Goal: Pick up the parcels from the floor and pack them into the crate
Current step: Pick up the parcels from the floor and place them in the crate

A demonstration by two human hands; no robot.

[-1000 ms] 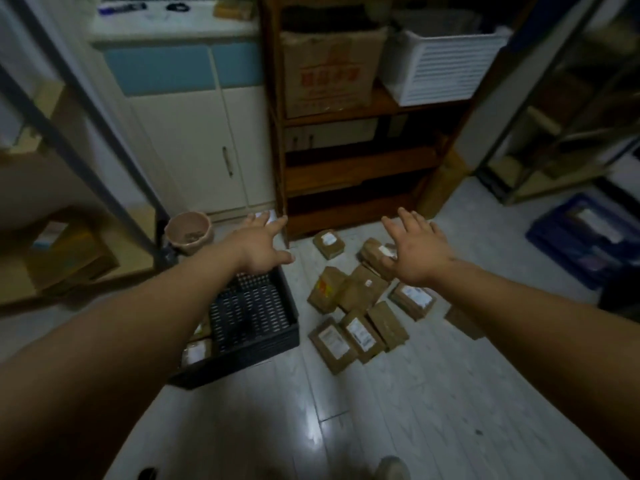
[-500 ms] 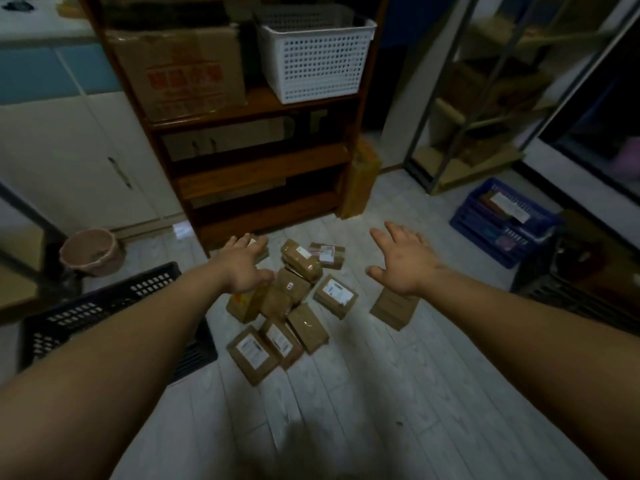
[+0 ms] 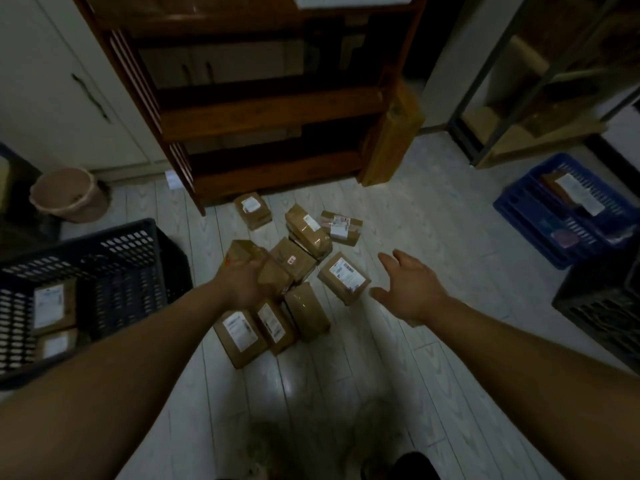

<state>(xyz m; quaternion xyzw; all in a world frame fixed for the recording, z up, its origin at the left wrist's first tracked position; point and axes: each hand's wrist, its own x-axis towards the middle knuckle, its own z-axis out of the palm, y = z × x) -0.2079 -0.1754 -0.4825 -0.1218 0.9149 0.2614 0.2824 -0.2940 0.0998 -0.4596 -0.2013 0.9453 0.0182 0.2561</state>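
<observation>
Hands low over the pale plank floor point(image 3: 415, 216), the left hand point(image 3: 240, 284) down in the pile, the right hand point(image 3: 412, 291) just clear of it.

Far left: a black perforated plastic crate point(image 3: 104, 244), with two white-labelled brown parcels point(image 3: 52, 304) lying flat in its bottom and room to spare beside them.

Just right of the crate wall, the left hand. Grips, by the look of it, a brown taped cardboard parcel point(image 3: 246, 253) at the pile's left edge, fingers curled round it, fingertips lost in blur. Sits nearer the crate than the right hand does, so probably needs only a short swing leftward to drop the parcel in.

Next, the rest of the pile of small brown parcels point(image 3: 306, 315), some ten, touching and partly overlapping, between the foot of the dark wooden shelf unit point(image 3: 277, 112) and the feet.

At the pile's right edge, a flat brown parcel with a white address label point(image 3: 344, 277), long axis roughly from far-left to near-right, near the right thumb.

Then the right hand: spread wide, fingers straight, holding nothing, hovering over bare floor. Looks best placed for that labelled parcel, a small reach to its left.

Far right, a blue slotted plastic basket point(image 3: 512, 209), well apart.
</observation>
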